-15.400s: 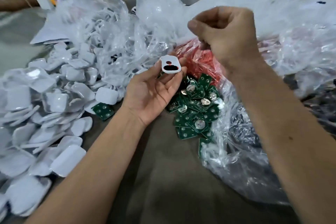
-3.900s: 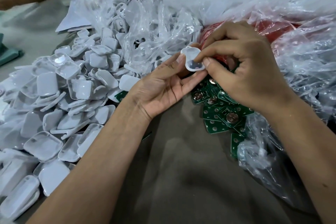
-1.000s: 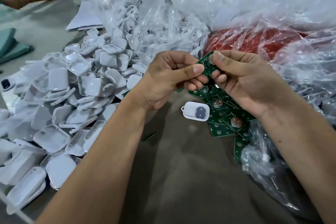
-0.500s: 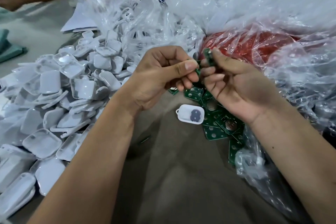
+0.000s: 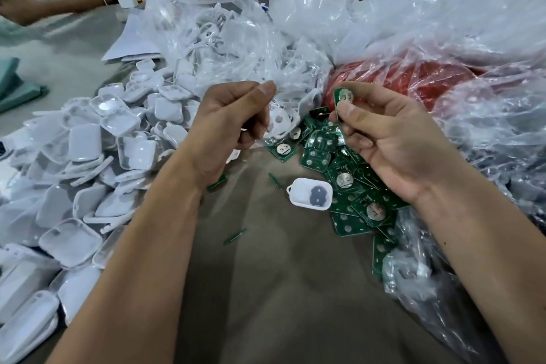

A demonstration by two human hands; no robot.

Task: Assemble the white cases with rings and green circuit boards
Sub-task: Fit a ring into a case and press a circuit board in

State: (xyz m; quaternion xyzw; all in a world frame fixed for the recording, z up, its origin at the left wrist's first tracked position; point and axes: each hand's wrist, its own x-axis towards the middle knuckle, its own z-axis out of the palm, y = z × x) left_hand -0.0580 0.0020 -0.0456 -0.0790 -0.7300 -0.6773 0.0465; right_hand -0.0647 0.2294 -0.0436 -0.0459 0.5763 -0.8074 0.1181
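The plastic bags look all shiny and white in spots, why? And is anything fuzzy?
Head view: overhead light glares off the crinkled clear bags; the left hand and the white cases beside it are smeared, likely motion blur; the right hand with its green board looks sharper.

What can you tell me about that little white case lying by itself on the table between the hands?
The white case is a small rounded-rectangle shell, plastic by its look, lying flat with its open side up on the grey-brown table. A small loop juts from its left end, and a dark grey pad sits inside. Its right edge lies against the pile of green circuit boards. Neither hand touches it.
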